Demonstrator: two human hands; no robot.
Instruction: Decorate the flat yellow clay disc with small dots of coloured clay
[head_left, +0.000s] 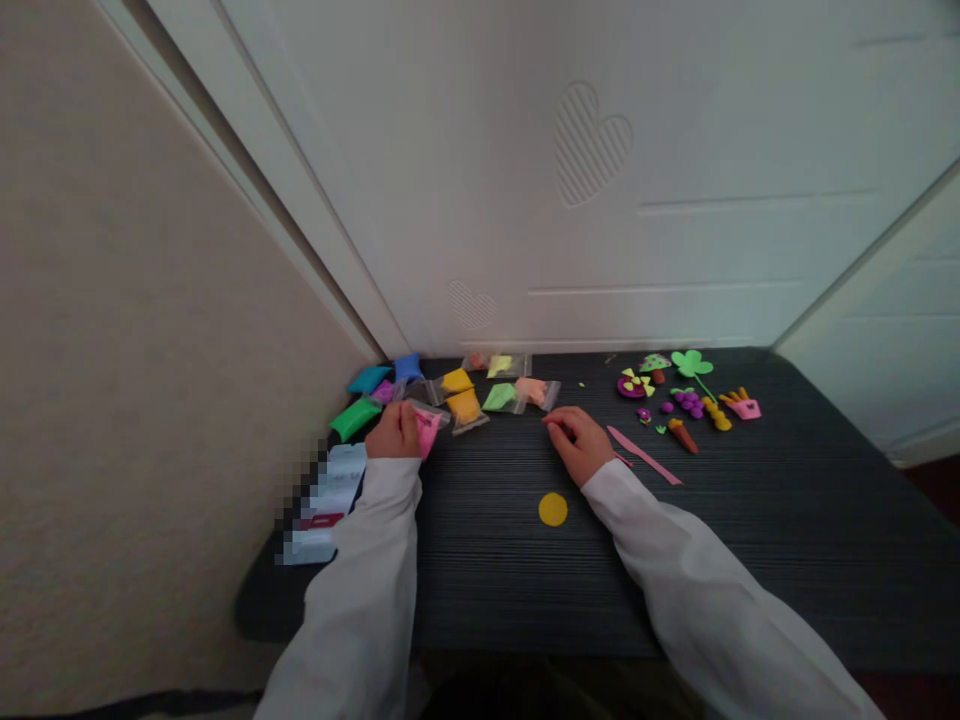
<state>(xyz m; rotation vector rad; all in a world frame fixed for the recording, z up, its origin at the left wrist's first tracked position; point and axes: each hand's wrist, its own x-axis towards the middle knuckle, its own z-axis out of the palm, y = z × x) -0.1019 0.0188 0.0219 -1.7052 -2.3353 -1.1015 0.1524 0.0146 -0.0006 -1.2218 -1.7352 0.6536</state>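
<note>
At the left of the table, my left hand (394, 432) is closed on the edge of a clear bag of pink clay (427, 430). Part of that bag is hidden behind the fingers. My right hand (579, 443) hovers or rests over the middle, fingers curled toward the thumb; anything in the fingertips is too small to make out. Just right of it lies a pink plastic knife (645, 456), with a second thin pink tool (623, 460) partly behind the hand. A flat yellow clay disc (553, 510) lies nearer to me, below my right hand.
Bags of yellow (466, 407), light green (501, 397) and blue clay (407, 367) are among several at the back left. A printed packet (337, 495) lies at the left edge. Small clay figures, including a green clover (691, 363), stand back right. A white panel (450, 180) rises behind.
</note>
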